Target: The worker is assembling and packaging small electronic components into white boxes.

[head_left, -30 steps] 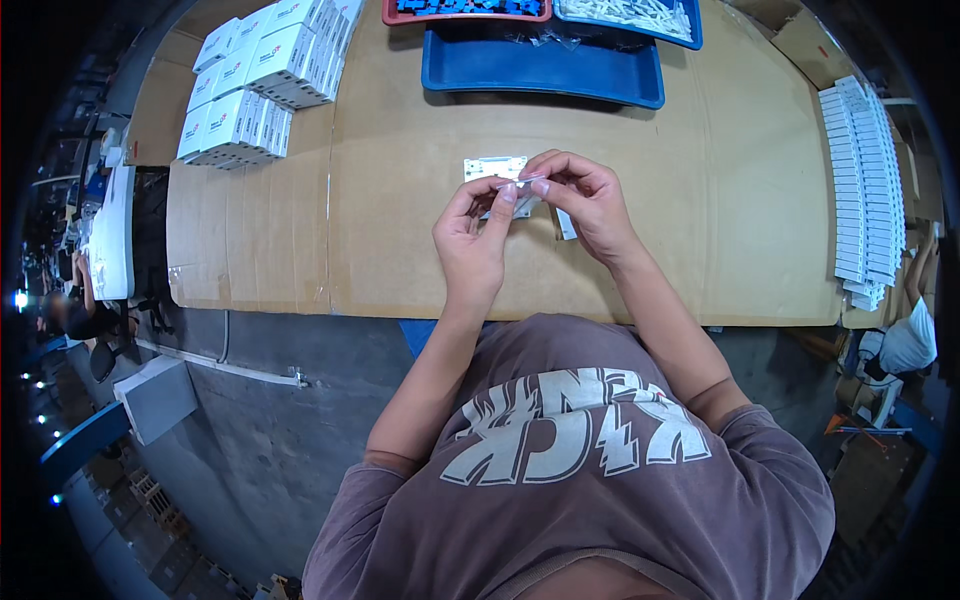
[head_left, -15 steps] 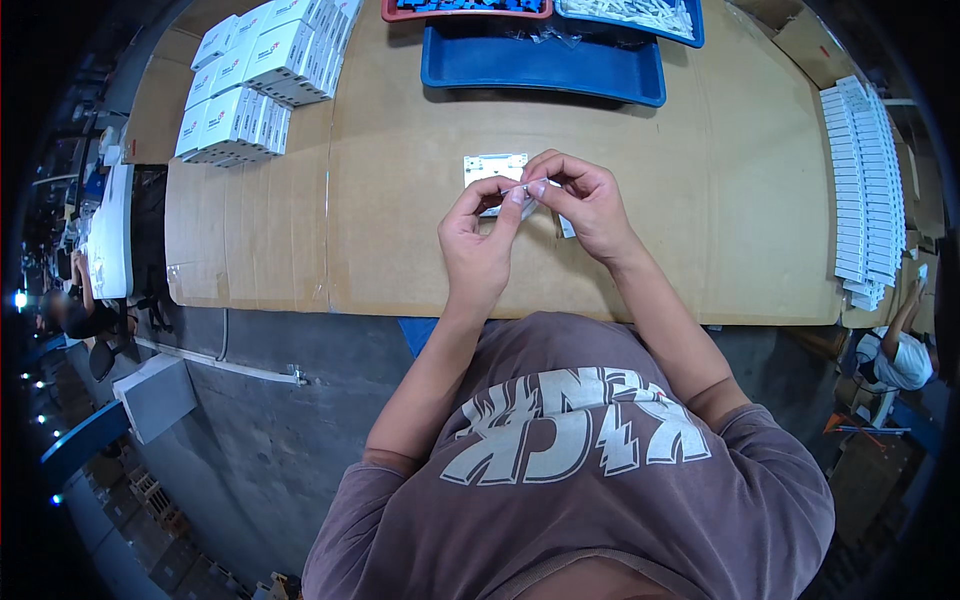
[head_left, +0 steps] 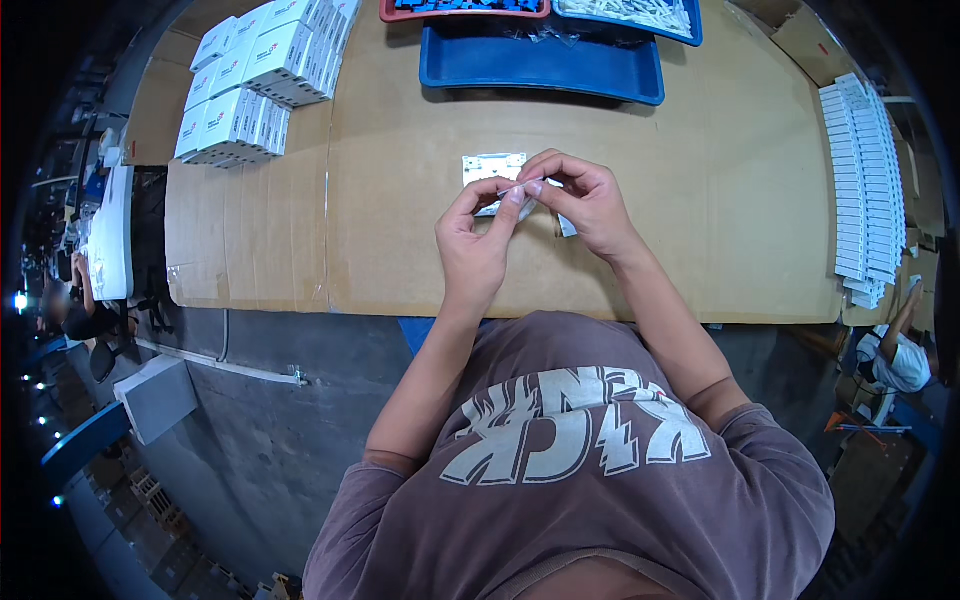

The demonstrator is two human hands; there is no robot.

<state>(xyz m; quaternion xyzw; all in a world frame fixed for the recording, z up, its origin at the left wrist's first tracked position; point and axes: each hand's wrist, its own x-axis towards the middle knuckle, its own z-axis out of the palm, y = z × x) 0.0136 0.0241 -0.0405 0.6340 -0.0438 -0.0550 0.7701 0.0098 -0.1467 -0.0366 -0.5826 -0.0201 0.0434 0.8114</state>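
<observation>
Over the middle of the cardboard-covered table, my left hand (head_left: 474, 242) and my right hand (head_left: 592, 208) meet with fingertips pinched together. Between them is a small, thin, whitish see-through piece (head_left: 523, 188), perhaps a little plastic bag; it is too small to tell. Just beyond my fingers lies a flat white part (head_left: 494, 164) with small details on its face, its near portion partly covered by my hands. Another small white piece (head_left: 567, 226) peeks out beneath my right hand, mostly hidden.
At the far side stand a blue tray (head_left: 540, 84), a red tray (head_left: 465, 17) of blue pieces and another blue tray (head_left: 688, 40) of white pieces. White boxes (head_left: 235, 110) are stacked far left, white flat items (head_left: 862, 190) at right. Other people sit beyond both ends.
My hands stay nearly in place, still pinching the thin whitish piece, which has tilted slightly between the fingertips. The person at right has shifted an arm a little.
</observation>
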